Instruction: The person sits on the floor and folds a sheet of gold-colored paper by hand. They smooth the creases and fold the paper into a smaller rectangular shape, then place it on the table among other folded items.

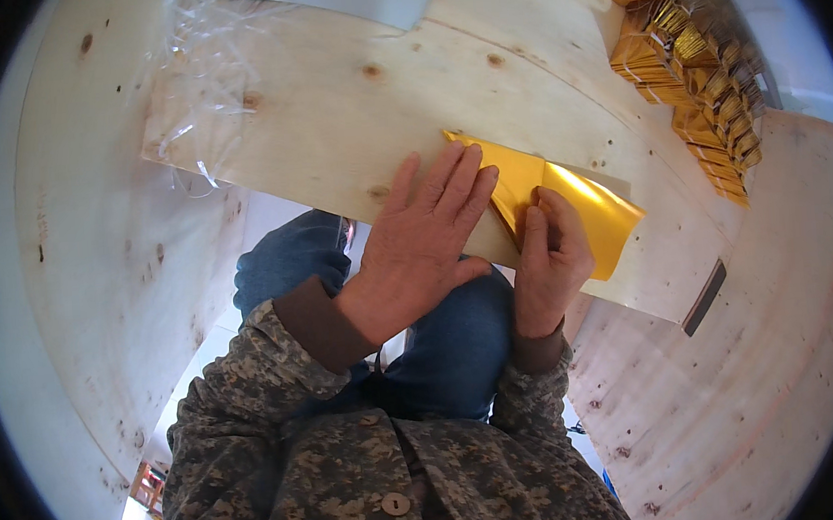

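Head view: the left hand (424, 235) is lying flat, fingers spread, pinning the left part of a gold foil sheet (577, 205) to the plywood board (330, 121) resting on the knees; the right hand (549, 255) is pinching its folded edge. Risk: the slick foil could be slipping under uneven pressure, skewing the crease, or tearing. Folded gold pieces (693, 67) are lying stacked at upper right.
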`<action>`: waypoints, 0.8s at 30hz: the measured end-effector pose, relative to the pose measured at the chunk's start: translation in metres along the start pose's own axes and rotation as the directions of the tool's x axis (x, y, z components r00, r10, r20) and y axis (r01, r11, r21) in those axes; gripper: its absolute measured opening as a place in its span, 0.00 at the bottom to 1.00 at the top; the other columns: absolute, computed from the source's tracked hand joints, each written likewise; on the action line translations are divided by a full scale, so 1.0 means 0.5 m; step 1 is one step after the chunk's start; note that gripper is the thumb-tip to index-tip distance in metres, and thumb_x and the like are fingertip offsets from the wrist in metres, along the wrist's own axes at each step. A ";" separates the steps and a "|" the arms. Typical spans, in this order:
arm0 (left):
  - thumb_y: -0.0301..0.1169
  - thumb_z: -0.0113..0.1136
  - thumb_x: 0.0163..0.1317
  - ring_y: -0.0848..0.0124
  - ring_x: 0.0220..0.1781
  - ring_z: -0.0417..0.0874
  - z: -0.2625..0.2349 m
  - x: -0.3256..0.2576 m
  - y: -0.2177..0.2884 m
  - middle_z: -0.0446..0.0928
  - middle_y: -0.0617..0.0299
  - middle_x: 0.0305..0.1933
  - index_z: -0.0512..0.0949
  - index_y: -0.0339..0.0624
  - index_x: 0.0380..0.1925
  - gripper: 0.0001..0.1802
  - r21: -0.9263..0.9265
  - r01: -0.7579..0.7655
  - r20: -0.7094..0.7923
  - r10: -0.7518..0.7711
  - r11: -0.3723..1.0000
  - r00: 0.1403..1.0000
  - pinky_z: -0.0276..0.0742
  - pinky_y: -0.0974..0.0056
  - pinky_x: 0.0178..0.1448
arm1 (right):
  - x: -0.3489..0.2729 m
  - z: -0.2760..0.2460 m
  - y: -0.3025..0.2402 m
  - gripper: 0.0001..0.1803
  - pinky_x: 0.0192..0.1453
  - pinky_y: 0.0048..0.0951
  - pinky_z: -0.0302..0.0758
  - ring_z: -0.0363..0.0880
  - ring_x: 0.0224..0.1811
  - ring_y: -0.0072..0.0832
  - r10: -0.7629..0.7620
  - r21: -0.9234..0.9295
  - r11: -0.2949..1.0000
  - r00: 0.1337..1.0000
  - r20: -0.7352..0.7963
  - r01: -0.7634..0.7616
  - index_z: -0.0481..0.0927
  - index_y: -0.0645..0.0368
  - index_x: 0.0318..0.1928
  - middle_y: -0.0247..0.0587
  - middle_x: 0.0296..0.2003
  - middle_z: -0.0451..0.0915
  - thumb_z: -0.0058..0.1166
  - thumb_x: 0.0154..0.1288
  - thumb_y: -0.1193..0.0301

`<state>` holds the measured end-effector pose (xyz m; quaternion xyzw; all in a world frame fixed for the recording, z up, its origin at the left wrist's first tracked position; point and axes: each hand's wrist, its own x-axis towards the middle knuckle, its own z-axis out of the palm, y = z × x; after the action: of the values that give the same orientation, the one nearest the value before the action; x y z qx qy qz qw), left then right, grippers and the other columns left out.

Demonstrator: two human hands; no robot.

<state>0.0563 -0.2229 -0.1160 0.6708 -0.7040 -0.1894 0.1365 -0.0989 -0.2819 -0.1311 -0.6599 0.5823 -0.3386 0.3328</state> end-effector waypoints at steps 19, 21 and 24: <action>0.57 0.70 0.50 0.54 0.81 0.52 -0.003 0.003 0.001 0.55 0.50 0.78 0.59 0.42 0.74 0.55 0.010 0.004 0.044 -0.004 1.000 0.999 0.45 0.45 0.80 | 0.018 -0.010 -0.007 0.12 0.35 0.33 0.79 0.83 0.31 0.36 -0.166 -0.221 0.958 0.981 0.097 0.183 0.85 0.62 0.49 0.47 0.32 0.82 0.58 0.66 0.78; 0.56 0.70 0.49 0.54 0.81 0.52 -0.004 0.005 0.000 0.55 0.50 0.78 0.59 0.42 0.74 0.55 0.002 0.002 0.053 -0.002 1.000 0.999 0.46 0.45 0.80 | 0.017 -0.010 -0.005 0.11 0.36 0.33 0.79 0.83 0.31 0.37 -0.173 -0.257 0.947 0.980 0.100 0.194 0.85 0.62 0.48 0.47 0.32 0.82 0.59 0.66 0.78; 0.55 0.70 0.49 0.54 0.81 0.53 -0.004 0.006 0.000 0.54 0.50 0.78 0.59 0.42 0.74 0.56 0.010 -0.002 0.060 0.002 1.000 0.998 0.46 0.46 0.80 | 0.018 -0.007 -0.002 0.11 0.36 0.34 0.79 0.83 0.31 0.39 -0.184 -0.242 0.950 0.980 0.079 0.198 0.85 0.62 0.48 0.47 0.32 0.82 0.59 0.65 0.79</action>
<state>0.0571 -0.2261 -0.1143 0.6648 -0.7094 -0.2057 0.1120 -0.1004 -0.2907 -0.1279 -0.7587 0.5441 -0.2752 0.2294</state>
